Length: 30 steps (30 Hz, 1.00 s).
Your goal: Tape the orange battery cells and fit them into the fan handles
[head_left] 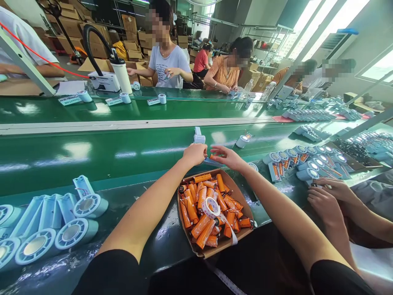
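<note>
My left hand (195, 154) is closed just beyond the box, its fingers curled together; whatever they grip is hidden. Close on its right, my right hand (226, 157) pinches a small orange piece (211, 156) between thumb and fingers. Under both fingertips lies a light-blue plastic part (213, 162), like a fan handle, partly covered by the hands. Below my forearms stands an open cardboard box (211, 255) heaped with orange-wrapped batteries (190, 209) with wires. A roll of white printed tape (211, 207) rests on the heap, its loose strip hanging over the near edge.
Light-blue fan housings (87, 205) lie at left, and rows of fans with orange batteries (278, 164) at right. A co-worker's hands (327, 200) work beside me. On the green conveyor (61, 151) are a small fan (242, 141) and another part (199, 136). Co-workers sit opposite.
</note>
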Motion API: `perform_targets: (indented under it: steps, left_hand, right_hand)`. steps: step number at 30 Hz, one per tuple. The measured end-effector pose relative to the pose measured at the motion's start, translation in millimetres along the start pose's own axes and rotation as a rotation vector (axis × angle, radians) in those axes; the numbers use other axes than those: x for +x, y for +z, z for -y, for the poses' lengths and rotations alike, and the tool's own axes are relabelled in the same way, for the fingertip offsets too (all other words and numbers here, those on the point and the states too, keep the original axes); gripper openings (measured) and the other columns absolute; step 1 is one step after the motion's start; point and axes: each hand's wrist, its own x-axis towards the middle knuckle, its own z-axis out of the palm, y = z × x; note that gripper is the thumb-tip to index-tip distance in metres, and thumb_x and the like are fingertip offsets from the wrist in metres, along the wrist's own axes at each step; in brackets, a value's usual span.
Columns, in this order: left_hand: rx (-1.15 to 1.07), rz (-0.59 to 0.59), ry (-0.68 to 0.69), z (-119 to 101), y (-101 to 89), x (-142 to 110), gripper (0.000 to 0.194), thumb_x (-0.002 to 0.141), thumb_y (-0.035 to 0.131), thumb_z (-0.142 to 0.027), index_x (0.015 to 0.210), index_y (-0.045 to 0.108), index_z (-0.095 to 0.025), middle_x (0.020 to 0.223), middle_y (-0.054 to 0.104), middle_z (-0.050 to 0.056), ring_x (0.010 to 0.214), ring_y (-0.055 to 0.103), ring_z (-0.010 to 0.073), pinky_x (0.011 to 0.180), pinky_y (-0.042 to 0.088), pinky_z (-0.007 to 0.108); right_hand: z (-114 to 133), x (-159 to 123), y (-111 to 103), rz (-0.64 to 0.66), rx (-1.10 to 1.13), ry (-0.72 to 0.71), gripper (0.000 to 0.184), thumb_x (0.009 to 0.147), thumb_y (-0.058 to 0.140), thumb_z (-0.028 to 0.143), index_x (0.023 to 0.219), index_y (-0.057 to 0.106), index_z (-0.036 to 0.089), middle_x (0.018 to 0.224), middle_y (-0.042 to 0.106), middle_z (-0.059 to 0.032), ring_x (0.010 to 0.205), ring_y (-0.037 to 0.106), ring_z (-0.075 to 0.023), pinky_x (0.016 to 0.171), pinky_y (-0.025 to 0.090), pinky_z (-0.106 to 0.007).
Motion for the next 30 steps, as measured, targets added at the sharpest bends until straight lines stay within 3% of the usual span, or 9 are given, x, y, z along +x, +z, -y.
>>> perform_targets:
  steps: [4, 7, 10, 14, 16, 21, 26, 30]
  left_hand:
    - [0.016, 0.001, 0.011, -2, -1.6, -3, 0.008, 0.092, 0.07, -0.025, 0.097, 0.075, -0.028, 0.109, 0.08, 0.004, 0.114, 0.068, 0.0263, 0.088, 0.052, 0.032]
    - [0.012, 0.013, 0.02, -3, -2.7, -6, 0.008, 0.091, 0.07, -0.026, 0.097, 0.075, -0.028, 0.11, 0.08, 0.004, 0.111, 0.07, 0.025, 0.085, 0.052, 0.031]
    - [0.004, 0.028, 0.026, -5, -3.5, -8, 0.006, 0.091, 0.071, -0.026, 0.096, 0.075, -0.028, 0.107, 0.081, 0.002, 0.107, 0.071, 0.0232, 0.083, 0.051, 0.029]
    - [-0.002, 0.041, 0.032, -7, -4.8, -8, 0.005, 0.092, 0.07, -0.024, 0.093, 0.074, -0.027, 0.106, 0.082, 0.001, 0.108, 0.072, 0.0213, 0.082, 0.05, 0.028]
    - [-0.002, 0.047, 0.04, -8, -5.5, -7, 0.006, 0.092, 0.07, -0.024, 0.092, 0.075, -0.027, 0.107, 0.082, 0.001, 0.108, 0.072, 0.0212, 0.082, 0.05, 0.028]
    - [0.015, 0.052, 0.035, -8, -6.5, -6, 0.006, 0.09, 0.071, -0.024, 0.092, 0.076, -0.026, 0.106, 0.082, 0.004, 0.107, 0.072, 0.0234, 0.082, 0.051, 0.03]
    - [0.023, 0.053, 0.021, -10, -5.7, -6, 0.008, 0.09, 0.071, -0.027, 0.094, 0.077, -0.027, 0.105, 0.082, 0.003, 0.107, 0.072, 0.0231, 0.083, 0.052, 0.03]
    - [0.027, 0.053, 0.003, -15, -5.3, -4, 0.009, 0.088, 0.072, -0.027, 0.095, 0.078, -0.028, 0.107, 0.082, 0.003, 0.109, 0.072, 0.0236, 0.086, 0.053, 0.03]
  right_hand:
    - [12, 3, -1, 0.133, -0.394, -0.016, 0.036, 0.086, 0.076, 0.029, 0.121, 0.082, 0.025, 0.115, 0.084, -0.0056, 0.109, 0.077, -0.0283, 0.104, 0.058, -0.044]
    - [16, -2, -2, 0.109, -0.472, -0.062, 0.034, 0.091, 0.072, 0.027, 0.123, 0.082, 0.027, 0.11, 0.085, -0.004, 0.103, 0.079, -0.0263, 0.098, 0.06, -0.039]
    - [10, -13, -5, -0.038, -0.375, -0.106, 0.027, 0.092, 0.071, 0.036, 0.114, 0.084, 0.026, 0.105, 0.085, -0.0054, 0.091, 0.079, -0.0237, 0.088, 0.062, -0.036]
    - [-3, -24, -17, -0.364, -0.041, -0.129, 0.042, 0.093, 0.067, 0.054, 0.118, 0.078, 0.022, 0.091, 0.083, -0.0052, 0.075, 0.074, -0.0203, 0.075, 0.062, -0.036]
    - [-7, -26, -20, -0.407, 0.028, -0.131, 0.045, 0.09, 0.07, 0.057, 0.119, 0.076, 0.022, 0.088, 0.082, -0.0043, 0.076, 0.074, -0.0203, 0.078, 0.062, -0.037]
    - [-7, -30, -12, -0.312, -0.044, -0.163, 0.038, 0.091, 0.068, 0.053, 0.112, 0.076, 0.023, 0.097, 0.083, -0.0064, 0.09, 0.078, -0.0225, 0.083, 0.062, -0.036]
    - [-8, -36, -10, -0.133, -0.327, -0.228, 0.032, 0.099, 0.058, 0.037, 0.118, 0.078, 0.022, 0.085, 0.082, -0.0036, 0.078, 0.076, -0.019, 0.078, 0.06, -0.031]
    - [-4, -32, -15, 0.008, -0.586, -0.211, 0.031, 0.103, 0.055, 0.028, 0.124, 0.078, 0.022, 0.1, 0.085, -0.006, 0.09, 0.08, -0.021, 0.084, 0.06, -0.03]
